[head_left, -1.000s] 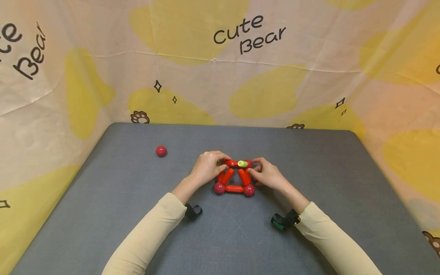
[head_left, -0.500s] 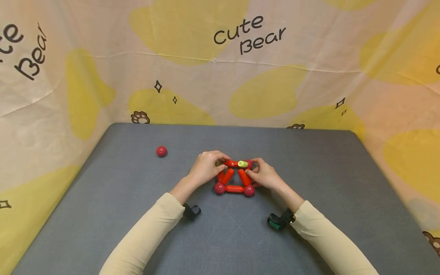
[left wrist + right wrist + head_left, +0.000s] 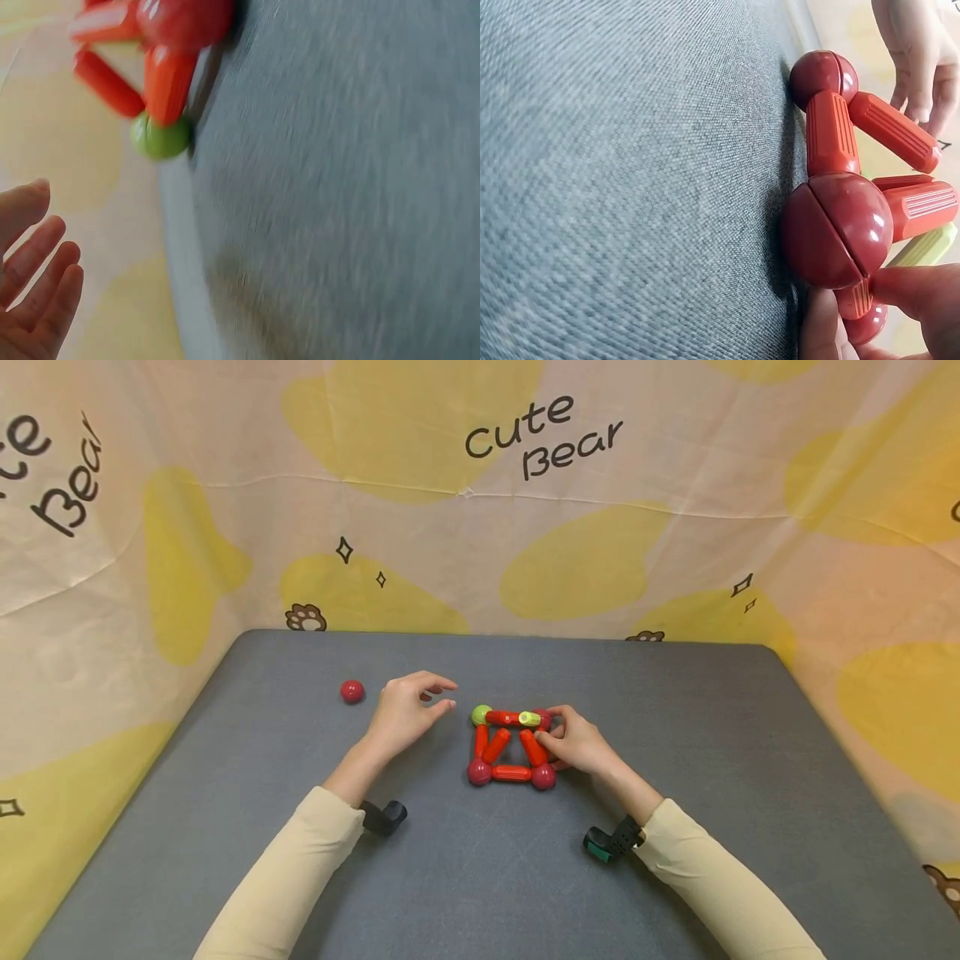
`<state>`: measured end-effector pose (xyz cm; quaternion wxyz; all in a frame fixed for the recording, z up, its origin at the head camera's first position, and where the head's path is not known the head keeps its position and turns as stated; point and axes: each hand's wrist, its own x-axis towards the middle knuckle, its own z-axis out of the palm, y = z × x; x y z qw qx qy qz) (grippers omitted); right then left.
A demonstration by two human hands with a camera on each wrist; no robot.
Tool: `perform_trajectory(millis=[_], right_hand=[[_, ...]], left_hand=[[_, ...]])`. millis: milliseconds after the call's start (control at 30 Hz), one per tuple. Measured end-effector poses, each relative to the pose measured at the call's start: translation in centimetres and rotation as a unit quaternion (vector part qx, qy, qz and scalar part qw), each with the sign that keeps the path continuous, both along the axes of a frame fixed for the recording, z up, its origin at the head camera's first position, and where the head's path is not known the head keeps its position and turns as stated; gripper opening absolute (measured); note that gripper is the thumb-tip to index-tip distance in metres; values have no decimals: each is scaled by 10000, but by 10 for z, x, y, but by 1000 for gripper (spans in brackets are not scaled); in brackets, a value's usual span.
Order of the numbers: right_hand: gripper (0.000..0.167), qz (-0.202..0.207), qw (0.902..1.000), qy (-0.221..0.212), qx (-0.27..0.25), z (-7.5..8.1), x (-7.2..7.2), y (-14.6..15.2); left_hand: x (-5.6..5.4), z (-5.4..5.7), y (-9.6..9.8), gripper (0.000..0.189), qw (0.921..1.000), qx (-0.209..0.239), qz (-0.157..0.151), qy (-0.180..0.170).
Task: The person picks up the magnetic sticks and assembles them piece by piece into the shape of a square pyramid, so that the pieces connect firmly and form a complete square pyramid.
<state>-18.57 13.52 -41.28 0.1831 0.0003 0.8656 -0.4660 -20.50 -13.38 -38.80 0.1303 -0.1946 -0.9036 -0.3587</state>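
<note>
In the head view, a square frame of red rods and balls lies at mid-table, with a red front rod (image 3: 512, 773) between two red balls. A green ball (image 3: 482, 716) forms its back left corner. Two red rods lean up inside, and a yellow-green rod (image 3: 529, 718) tilts up near the back. My right hand (image 3: 581, 739) pinches the red rod (image 3: 861, 298) on the frame's right side between thumb and fingers. To the left of the frame, my left hand (image 3: 408, 706) hangs apart from it, fingers loosely bent and holding nothing.
A loose red ball (image 3: 352, 692) lies on the grey table (image 3: 480, 877), left of my left hand. A printed cloth (image 3: 420, 527) hangs behind the table and along its sides. Each wrist carries a black camera strap.
My left hand has let go of the frame's back left corner and moved left, uncovering the green ball. My right hand shifted slightly inward, then stayed on the right side.
</note>
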Motion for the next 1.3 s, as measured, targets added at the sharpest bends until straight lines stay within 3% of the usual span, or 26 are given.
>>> perform_trajectory(millis=[200, 400, 533, 700, 800, 933, 1300], right_hand=[[53, -16, 10000, -19, 45, 0, 0, 0], [53, -10, 10000, -9, 62, 0, 0, 0], [52, 0, 10000, -9, 28, 0, 1, 0], [53, 3, 10000, -5, 19, 0, 2, 0], [53, -5, 10000, -8, 7, 0, 1, 0], [53, -16, 10000, -4, 20, -1, 1, 0], [53, -7, 9999, 14, 129, -1, 1, 0]], left_hand=[[-5, 6, -31, 21, 9968, 458, 650, 121], [-12, 2, -60, 21, 9859, 770, 1465, 250], [-16, -6, -77, 23, 9752, 931, 2009, 24], [-17, -17, -93, 30, 9583, 1105, 2572, -581], [-18, -21, -99, 35, 9526, 1068, 2693, -925], [-20, -27, -103, 39, 9516, 811, 2687, -1250], [-25, -35, -103, 37, 9485, 596, 2691, -1560]])
